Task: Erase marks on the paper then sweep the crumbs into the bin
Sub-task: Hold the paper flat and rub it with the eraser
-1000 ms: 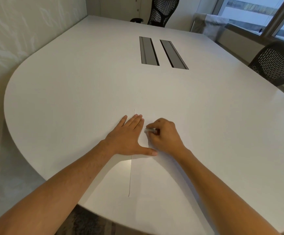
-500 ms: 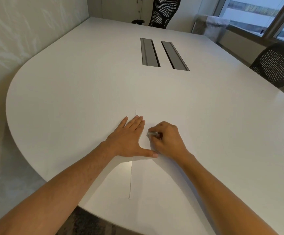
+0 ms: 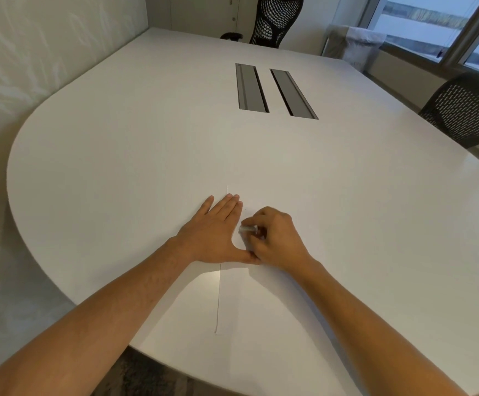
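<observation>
From the head camera, a broad white table (image 3: 118, 167) with a smooth, matte top and rounded corners fills the frame. A sheet of white paper (image 3: 249, 295) lies flat on it under both hands, nearly the same colour as the tabletop; only its thin left edge shows plainly, as a straight line running from beyond the left fingertips back toward the person.

The left hand (image 3: 212, 232) lies palm down across that edge, fingers straight and close together, thumb stretched out to the right, pressing the sheet flat. Just right of it, the right hand (image 3: 275, 238) is curled, its fingertips pinching a small, pale, blocky eraser (image 3: 247, 228) that pokes out toward the left hand and sits low over the paper; whether it touches the sheet cannot be told. The left thumb tip meets the heel of the right hand.

Well beyond the hands, two long grey rectangular slots (image 3: 275, 91) are set into the tabletop. Far off past them stand a black mesh-backed chair (image 3: 275, 21) and a bin (image 3: 352, 44) lined with a crinkled pale bag; another mesh chair (image 3: 467, 110) sits far right.
</observation>
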A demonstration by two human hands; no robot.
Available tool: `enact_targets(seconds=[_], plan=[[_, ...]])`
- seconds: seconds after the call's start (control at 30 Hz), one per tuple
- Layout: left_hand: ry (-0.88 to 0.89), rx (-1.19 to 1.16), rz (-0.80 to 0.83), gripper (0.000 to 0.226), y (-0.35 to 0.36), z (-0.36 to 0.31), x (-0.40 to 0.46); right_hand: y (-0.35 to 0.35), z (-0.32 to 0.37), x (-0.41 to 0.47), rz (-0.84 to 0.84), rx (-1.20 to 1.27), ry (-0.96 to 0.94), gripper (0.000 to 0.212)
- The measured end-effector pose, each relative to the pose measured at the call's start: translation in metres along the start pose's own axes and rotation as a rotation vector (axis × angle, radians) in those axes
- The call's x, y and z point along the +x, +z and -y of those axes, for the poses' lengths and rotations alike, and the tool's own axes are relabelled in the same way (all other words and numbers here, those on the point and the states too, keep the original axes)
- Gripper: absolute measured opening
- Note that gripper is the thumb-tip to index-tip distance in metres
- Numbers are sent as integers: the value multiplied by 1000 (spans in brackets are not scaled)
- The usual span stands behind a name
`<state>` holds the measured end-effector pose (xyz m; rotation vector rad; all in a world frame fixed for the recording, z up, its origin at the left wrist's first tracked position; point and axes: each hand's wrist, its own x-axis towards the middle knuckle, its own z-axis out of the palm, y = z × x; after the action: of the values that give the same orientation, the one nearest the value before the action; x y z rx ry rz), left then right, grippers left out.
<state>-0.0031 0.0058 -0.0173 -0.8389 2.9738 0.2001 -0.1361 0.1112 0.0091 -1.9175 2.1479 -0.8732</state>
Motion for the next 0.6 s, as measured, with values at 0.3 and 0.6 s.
enact_targets(seconds=[0.3,0.6], plan=[[-13,-30,16,135,-3,-2,-2,4,-14,51,-76,-7,150,22],[4,-5,9,130,0,1,0,-4,-1,-9,24,-25,-34,27]])
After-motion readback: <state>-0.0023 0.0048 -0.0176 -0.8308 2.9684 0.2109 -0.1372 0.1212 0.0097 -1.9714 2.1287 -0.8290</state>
